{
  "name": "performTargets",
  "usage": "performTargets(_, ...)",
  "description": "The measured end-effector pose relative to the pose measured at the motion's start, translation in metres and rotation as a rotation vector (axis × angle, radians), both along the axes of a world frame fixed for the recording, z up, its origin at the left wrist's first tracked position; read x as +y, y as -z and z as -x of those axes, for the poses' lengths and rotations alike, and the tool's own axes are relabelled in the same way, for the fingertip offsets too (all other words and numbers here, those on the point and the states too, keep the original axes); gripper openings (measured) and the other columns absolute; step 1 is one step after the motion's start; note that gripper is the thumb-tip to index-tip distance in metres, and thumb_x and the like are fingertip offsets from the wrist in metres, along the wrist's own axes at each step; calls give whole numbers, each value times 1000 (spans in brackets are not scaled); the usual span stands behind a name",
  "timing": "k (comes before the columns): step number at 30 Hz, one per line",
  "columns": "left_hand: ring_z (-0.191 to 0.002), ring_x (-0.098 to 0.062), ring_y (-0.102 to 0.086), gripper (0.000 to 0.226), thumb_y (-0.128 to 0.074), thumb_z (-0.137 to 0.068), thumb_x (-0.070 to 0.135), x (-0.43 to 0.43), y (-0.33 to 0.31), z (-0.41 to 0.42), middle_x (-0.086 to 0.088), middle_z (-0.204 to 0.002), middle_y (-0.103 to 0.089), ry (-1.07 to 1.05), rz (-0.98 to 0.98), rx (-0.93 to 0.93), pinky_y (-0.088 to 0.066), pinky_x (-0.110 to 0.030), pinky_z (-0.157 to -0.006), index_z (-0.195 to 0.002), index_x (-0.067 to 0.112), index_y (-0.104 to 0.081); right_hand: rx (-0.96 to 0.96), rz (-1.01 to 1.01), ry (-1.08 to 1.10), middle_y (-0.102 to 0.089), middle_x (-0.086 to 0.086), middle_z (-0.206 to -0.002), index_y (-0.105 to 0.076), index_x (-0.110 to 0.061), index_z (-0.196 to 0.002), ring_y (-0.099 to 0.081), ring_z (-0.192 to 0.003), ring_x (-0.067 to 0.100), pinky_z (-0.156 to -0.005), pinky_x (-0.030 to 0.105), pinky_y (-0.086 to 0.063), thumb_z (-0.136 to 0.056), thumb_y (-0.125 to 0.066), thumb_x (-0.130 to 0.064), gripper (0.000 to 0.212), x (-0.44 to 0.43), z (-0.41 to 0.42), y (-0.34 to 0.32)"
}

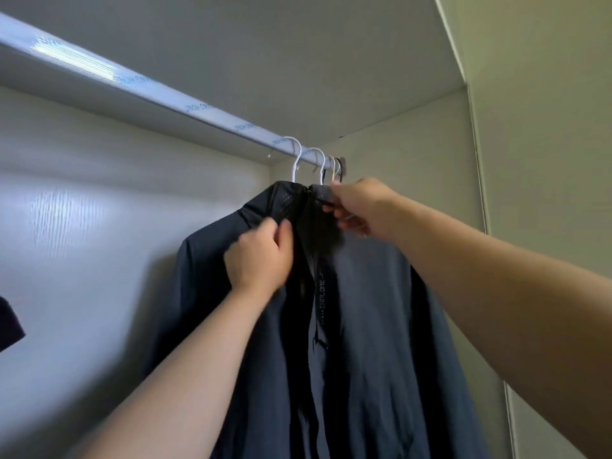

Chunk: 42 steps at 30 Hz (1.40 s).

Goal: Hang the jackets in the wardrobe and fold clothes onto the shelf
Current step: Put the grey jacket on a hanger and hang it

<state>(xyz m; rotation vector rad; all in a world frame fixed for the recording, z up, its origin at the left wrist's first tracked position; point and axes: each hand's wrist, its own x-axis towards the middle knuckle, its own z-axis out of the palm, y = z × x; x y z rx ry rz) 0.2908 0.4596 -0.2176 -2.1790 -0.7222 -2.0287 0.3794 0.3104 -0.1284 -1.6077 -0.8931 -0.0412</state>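
Slate-grey jacket [364, 309], hung below white hanger hooks [296, 157] near the right end of a silver rail [165, 94], front toward the camera. Left hand [258, 256] curled, pinching the collar's left edge between thumb and fingers. Right hand [361, 207] curled on the collar's right side, just under the hooks. Pale wardrobe panel [99, 210] behind; dark cloth [10, 323] at far left.

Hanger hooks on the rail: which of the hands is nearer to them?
Right. The right hand holds the jacket just below the hooks; the left hand grips the jacket lower and further left.
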Motion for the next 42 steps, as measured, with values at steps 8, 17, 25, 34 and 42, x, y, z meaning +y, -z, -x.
performTargets(8,-120,-38,-49,42,-32,-102,37,73,-61,27,-16,-128,-60,-73,373,46,-37,-46,-99,-121,12,-60,-444,169,521,-68,12,-116,-66,-15,-110,-62,-111,36,-83,33,-44,-91,-47,-50,45,1,-36,-9)
performTargets(17,-107,-32,-45,41,-21,-103,43,103,-41,34,-5,-102,-59,-48,323,214,-34,-47,-89,-91,19,-52,-558,362,421,-60,25,-130,-60,-1,-126,-56,-120,41,-89,34,-42,-107,-30,-50,61,9,-53,17)
performTargets(25,-108,-43,-50,46,-28,-107,42,132,-1,35,-24,-117,-58,-203,67,168,-37,-52,-94,-114,3,-52,-896,258,626,-64,27,-116,-64,-7,-114,-59,-108,46,-92,47,-44,-109,-20,-45,58,5,-72,54)
performTargets(34,-118,-39,-41,59,-28,-104,54,119,26,30,-19,-129,-50,-309,149,112,-31,-49,-102,-134,7,-47,-1112,25,864,-54,22,-108,-54,-7,-109,-48,-98,40,-85,48,-35,-105,-36,-42,40,0,-98,83)
performTargets(42,-97,-35,-51,39,-26,-108,37,113,28,53,-11,-107,-58,6,284,-74,-39,-41,-81,-111,11,-55,-894,-76,782,-52,18,-129,-51,-11,-134,-46,-117,40,-99,50,-35,-102,-46,-40,43,-3,-99,102)
